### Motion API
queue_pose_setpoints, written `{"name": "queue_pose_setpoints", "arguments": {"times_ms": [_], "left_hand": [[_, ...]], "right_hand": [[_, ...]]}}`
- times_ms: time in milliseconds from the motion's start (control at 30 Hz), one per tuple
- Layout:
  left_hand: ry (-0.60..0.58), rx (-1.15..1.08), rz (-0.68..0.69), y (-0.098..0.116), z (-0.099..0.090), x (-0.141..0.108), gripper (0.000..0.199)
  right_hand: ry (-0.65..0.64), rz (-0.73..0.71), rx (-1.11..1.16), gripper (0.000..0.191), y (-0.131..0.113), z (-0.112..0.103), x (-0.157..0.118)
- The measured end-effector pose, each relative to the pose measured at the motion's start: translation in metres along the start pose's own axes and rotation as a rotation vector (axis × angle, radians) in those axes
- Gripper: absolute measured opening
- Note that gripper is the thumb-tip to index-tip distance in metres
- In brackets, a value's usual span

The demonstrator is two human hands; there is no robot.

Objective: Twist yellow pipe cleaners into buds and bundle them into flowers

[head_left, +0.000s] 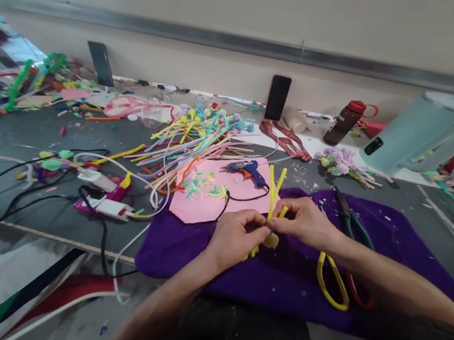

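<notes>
Both my hands meet over a purple cloth [197, 259], gripping yellow pipe cleaners [277, 185]. My left hand [238, 236] is closed, with thumb and finger pinching the stems low down. From the other side my right hand [302, 221] pinches them too. Two long yellow ends stick up above my fingers, and a shorter one pokes out by my right hand. Below the fingertips hangs a fuzzy yellow clump [271, 241]. Part of the pipe cleaners is hidden by my fingers. Just beyond, a blue glue gun [250, 170] lies on pink paper [187, 209] with small cut pieces.
Pliers [348, 212] and yellow-handled scissors [331, 286] lie by my right forearm. A power strip [103, 206] with cables sits left. Behind are a pipe cleaner heap [201, 138], a phone [278, 98], a bottle [346, 122] and a pale blue jug [426, 136].
</notes>
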State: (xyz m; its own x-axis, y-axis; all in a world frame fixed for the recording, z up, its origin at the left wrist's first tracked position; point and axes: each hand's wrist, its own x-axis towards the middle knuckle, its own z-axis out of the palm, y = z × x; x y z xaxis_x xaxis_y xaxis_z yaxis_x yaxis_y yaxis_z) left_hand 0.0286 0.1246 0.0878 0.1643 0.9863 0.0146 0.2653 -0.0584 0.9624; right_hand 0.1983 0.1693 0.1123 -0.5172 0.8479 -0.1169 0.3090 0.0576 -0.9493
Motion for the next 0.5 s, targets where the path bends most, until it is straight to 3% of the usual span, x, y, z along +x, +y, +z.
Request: {"name": "queue_pose_setpoints", "arguments": {"times_ms": [167,300,500], "left_hand": [[-0.047,-0.093,-0.118,-0.009,-0.016,0.019,0.009],[-0.088,-0.304,-0.199,-0.018,-0.025,0.031,0.012],[-0.031,-0.404,-0.288,-0.025,-0.030,0.038,0.015]], "right_hand": [[-0.068,-0.011,0.039,0.016,0.003,0.000,0.026],[-0.136,-0.041,0.054,0.016,0.010,-0.001,0.047],[-0.162,-0.031,0.034,0.016,0.008,-0.002,0.065]]}}
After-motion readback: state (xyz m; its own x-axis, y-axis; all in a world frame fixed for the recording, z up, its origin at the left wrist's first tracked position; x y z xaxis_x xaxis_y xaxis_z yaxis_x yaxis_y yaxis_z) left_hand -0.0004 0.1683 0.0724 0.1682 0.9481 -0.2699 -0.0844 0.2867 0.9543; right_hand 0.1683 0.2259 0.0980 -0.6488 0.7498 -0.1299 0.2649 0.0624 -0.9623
